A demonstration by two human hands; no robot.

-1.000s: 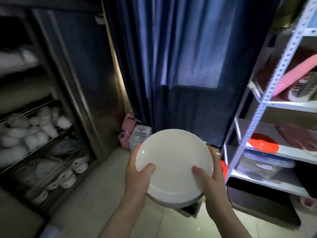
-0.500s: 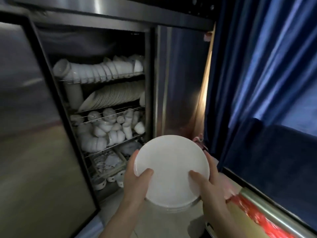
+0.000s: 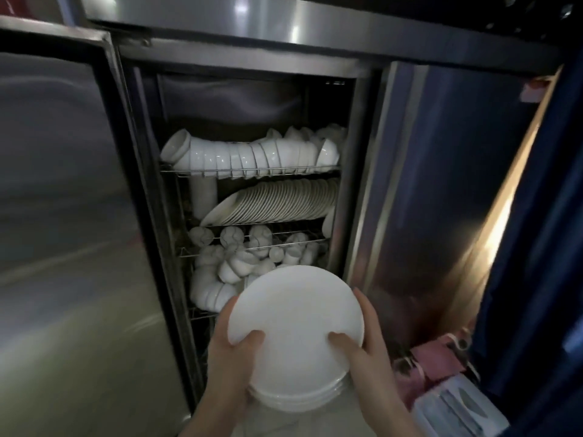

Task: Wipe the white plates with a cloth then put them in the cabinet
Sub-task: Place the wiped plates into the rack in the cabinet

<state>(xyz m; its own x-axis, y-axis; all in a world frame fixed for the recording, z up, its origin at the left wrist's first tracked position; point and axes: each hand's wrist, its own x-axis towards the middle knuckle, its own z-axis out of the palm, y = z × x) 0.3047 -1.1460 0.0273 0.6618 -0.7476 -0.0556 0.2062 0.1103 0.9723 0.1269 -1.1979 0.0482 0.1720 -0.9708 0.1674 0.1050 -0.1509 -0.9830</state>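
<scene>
I hold a stack of white plates (image 3: 296, 323) in front of the open steel cabinet (image 3: 356, 190). My left hand (image 3: 232, 364) grips the stack's left edge, thumb on top. On the right edge sits my right hand (image 3: 362, 348), its thumb also on the top plate. The stack hangs just outside the cabinet's lower racks. Inside, a wire rack holds a row of leaning white plates (image 3: 277, 200), with white bowls (image 3: 252, 156) on the rack above and small white cups (image 3: 249, 253) below. No cloth is visible.
The cabinet's steel door (image 3: 69, 231) stands open at the left. A closed steel panel (image 3: 441, 184) is to the right of the opening. A dark blue curtain (image 3: 542, 247) hangs at the far right, with pink items (image 3: 432, 370) and a clear box (image 3: 457, 408) on the floor.
My view has turned left from the curtain and shelving to face the cabinet, and I have come closer. Both hands keep the same hold on the plate stack.
</scene>
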